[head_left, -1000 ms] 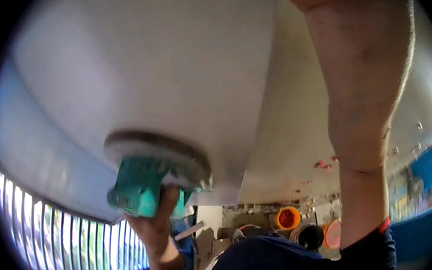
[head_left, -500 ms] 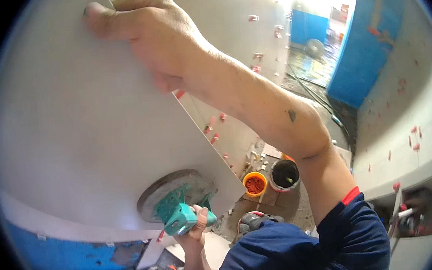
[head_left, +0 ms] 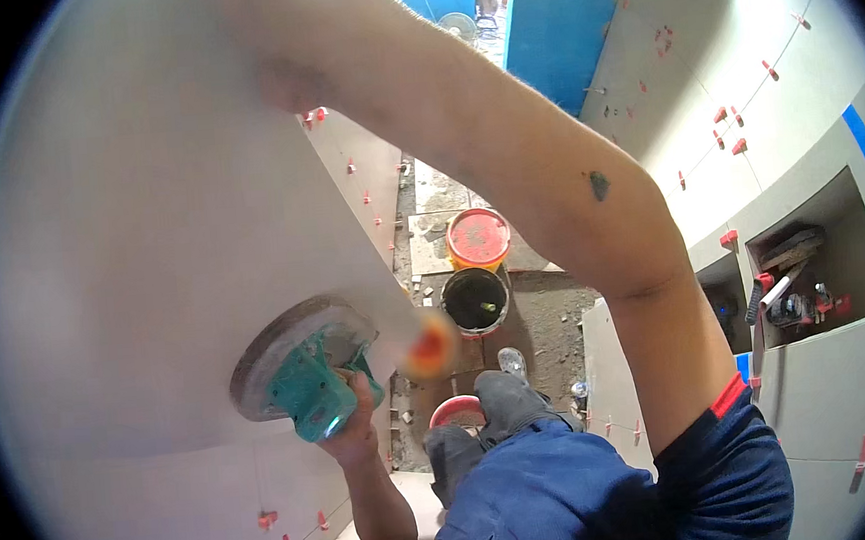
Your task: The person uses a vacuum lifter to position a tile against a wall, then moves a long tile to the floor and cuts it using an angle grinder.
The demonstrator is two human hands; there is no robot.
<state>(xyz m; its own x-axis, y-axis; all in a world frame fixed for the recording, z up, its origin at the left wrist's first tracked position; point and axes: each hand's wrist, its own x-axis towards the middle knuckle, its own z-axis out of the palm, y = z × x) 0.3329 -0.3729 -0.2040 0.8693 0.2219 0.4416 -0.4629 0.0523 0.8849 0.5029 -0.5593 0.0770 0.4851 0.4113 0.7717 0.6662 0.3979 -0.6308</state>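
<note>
A large pale tile panel (head_left: 148, 220) fills the left side, its slanted edge running down toward the floor. My left hand (head_left: 356, 421) is wrapped round the grip of a teal hand tool with a round grey suction pad (head_left: 312, 384); the pad lies against the panel's face. My right arm stretches across from the lower right to the panel's upper edge. There my right hand (head_left: 302, 53) is smeared and partly cut off by the picture's top, so its fingers cannot be made out.
A dark-filled bucket (head_left: 475, 301) and a red-lidded yellow bucket (head_left: 478, 238) stand on the dusty floor, near a blurred orange-red round shape (head_left: 427, 344). Red clips (head_left: 731, 239) dot the tiled walls. At right, a wall niche (head_left: 824, 268) holds tools. A blue panel (head_left: 562, 35) stands behind.
The view has swung, bringing the right wall niche and floor buckets into fuller sight. The teal tool sits further left in the picture. My right hand has shifted toward the top edge.
</note>
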